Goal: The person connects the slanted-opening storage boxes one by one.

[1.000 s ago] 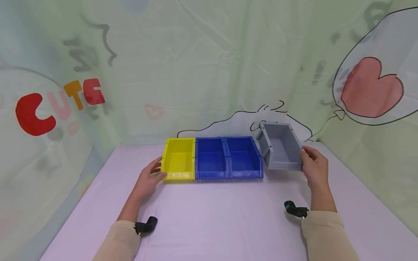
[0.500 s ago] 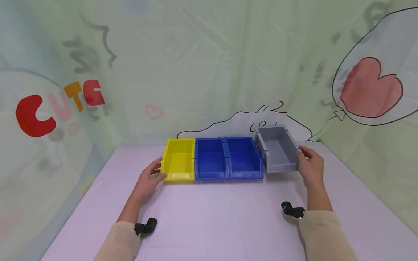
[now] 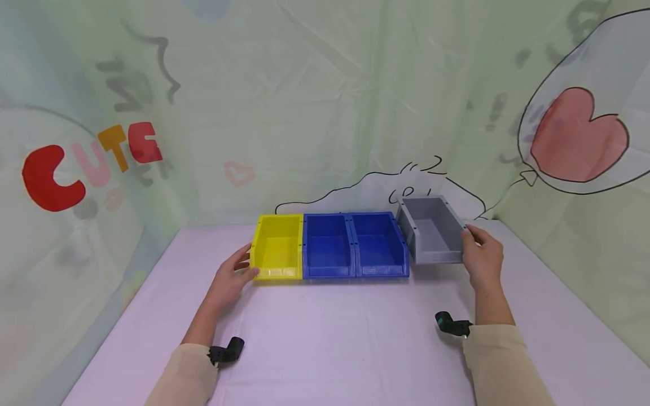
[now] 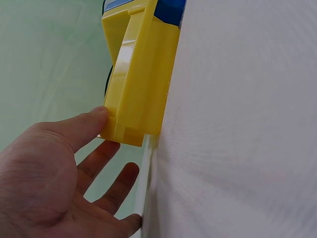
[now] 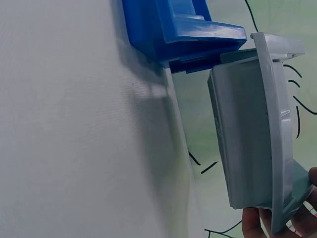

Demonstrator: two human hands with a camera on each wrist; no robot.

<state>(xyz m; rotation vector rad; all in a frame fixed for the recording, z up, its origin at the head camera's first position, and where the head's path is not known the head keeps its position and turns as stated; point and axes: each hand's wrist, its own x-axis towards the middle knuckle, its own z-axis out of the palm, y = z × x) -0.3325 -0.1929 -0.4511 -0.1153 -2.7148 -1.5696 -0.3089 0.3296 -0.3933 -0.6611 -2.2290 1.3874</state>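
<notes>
A yellow storage bin [image 3: 278, 248] heads a side-by-side row, followed by two blue bins, the left blue bin [image 3: 329, 248] and the right blue bin [image 3: 380, 248]. My left hand [image 3: 231, 281] holds the yellow bin's front left corner, thumb on the front lip and fingers along the side. My right hand [image 3: 483, 258] grips the right side wall of a grey bin [image 3: 433, 231]. That grey bin is raised above the table and tilted, its left side against the right blue bin in the head view. Several right fingertips [image 5: 252, 223] show at the grey bin's end.
The table [image 3: 325, 344] has a pale cloth, and the row stands near its back edge. Behind it hangs a printed curtain [image 3: 325, 113]. A black wrist camera [image 3: 227, 351] sits on the left wrist, another black camera [image 3: 452, 324] on the right.
My right hand has carried the grey bin slightly left and lower, closer against the right blue bin, and its tilt has changed a little. The left hand and the row have stayed put.
</notes>
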